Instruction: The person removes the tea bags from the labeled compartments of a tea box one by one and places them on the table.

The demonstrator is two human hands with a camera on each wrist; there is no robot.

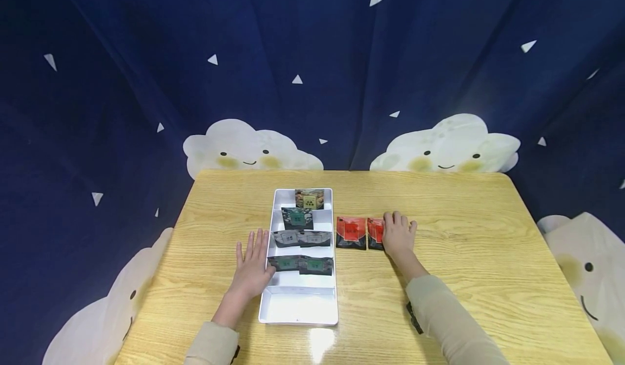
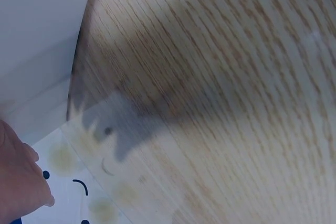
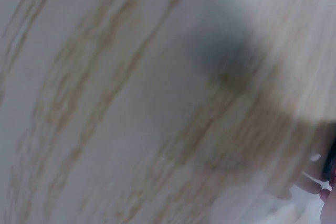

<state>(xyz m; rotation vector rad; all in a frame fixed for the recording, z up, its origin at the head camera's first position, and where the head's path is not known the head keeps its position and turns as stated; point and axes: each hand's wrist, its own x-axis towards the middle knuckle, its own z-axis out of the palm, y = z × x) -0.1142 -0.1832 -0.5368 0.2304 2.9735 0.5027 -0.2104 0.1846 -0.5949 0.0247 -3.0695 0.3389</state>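
A white compartment tray (image 1: 299, 306) stands lengthwise on the table. My left hand (image 1: 253, 273) lies along its left side, fingers straight and spread, the thumb over the rim near a green-labelled sachet (image 1: 285, 263). To the right of the tray a red and black sachet (image 1: 351, 233) lies flat. Beside it is a second red and black sachet (image 1: 375, 234), its right part covered by my right hand (image 1: 399, 237), whose curled fingers grip that edge. The right wrist view catches only fingertips (image 3: 310, 183) and a sliver of the dark sachet (image 3: 331, 163) at its edge.
Inside the tray, grey sachets (image 1: 286, 238), a dark green sachet (image 1: 297, 218) and a yellow-labelled sachet (image 1: 310, 199) stand in separate compartments behind the green-labelled pair. The wooden table (image 1: 469, 235) ends at a dark blue curtain (image 1: 332, 56) with clouds.
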